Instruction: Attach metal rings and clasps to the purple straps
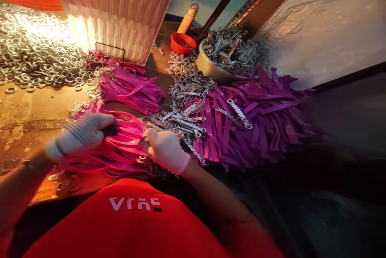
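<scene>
My left hand (pixel 86 131), in a striped white glove, is closed above the left part of a pile of pink straps (pixel 126 145); a small dark item shows at its fingertips, too blurred to name. My right hand (pixel 165 149), in a pale glove, is closed at the right ends of those straps, its fingers pinched; what they hold is too small to tell. Twisted metal links (pixel 183 123) lie just beyond my right hand. Small metal rings and links edge both ends of the pink pile.
Metal rings (pixel 39 56) heap at the left beside a ribbed translucent panel (pixel 120 4). Purple straps (pixel 256 121) spread at the right, below a beige bowl (pixel 211 67) of metal links. A small red bowl (pixel 181 48) and an orange rod (pixel 188 18) stand at the back.
</scene>
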`<action>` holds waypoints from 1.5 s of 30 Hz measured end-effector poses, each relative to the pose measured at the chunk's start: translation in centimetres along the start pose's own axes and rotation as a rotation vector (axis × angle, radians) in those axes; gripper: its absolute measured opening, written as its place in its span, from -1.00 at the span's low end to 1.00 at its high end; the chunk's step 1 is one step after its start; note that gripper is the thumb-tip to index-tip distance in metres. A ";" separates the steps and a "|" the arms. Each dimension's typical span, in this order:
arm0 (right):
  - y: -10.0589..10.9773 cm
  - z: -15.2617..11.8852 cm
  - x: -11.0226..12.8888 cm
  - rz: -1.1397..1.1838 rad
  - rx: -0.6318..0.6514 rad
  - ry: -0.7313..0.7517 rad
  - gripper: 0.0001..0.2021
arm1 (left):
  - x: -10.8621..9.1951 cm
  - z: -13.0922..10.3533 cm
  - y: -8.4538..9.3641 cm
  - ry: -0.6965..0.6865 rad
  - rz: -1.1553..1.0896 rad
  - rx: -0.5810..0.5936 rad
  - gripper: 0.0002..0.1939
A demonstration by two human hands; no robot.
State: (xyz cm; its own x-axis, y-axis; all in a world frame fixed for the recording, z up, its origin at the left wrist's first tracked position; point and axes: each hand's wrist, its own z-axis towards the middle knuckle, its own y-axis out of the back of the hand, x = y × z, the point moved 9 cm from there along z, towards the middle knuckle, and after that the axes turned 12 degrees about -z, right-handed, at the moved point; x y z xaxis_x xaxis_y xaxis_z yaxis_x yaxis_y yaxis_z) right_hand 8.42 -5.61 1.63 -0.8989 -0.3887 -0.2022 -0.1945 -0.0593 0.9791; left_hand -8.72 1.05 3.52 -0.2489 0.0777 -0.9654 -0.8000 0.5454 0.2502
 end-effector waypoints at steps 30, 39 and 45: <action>-7.1 9.1 -22.9 0.012 -0.064 -0.463 -0.73 | 6.1 1.8 -6.8 0.396 -0.798 -0.168 -0.69; 0.2 2.4 -4.1 0.871 -0.142 -0.087 -0.68 | 4.3 0.7 -7.6 0.293 -0.646 -0.181 -0.58; 1.7 0.9 -1.9 0.790 -0.258 -0.021 -0.62 | 3.0 -1.0 -8.4 0.311 -0.714 -0.102 -0.60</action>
State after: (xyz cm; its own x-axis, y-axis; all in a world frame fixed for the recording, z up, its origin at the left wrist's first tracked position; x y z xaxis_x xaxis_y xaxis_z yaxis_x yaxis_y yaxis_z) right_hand 9.44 -4.12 3.63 -0.7404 -0.3873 0.5493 0.5911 0.0139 0.8065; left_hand -3.29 -4.16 -1.43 0.2152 -0.5078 -0.8341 -0.8664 0.2948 -0.4030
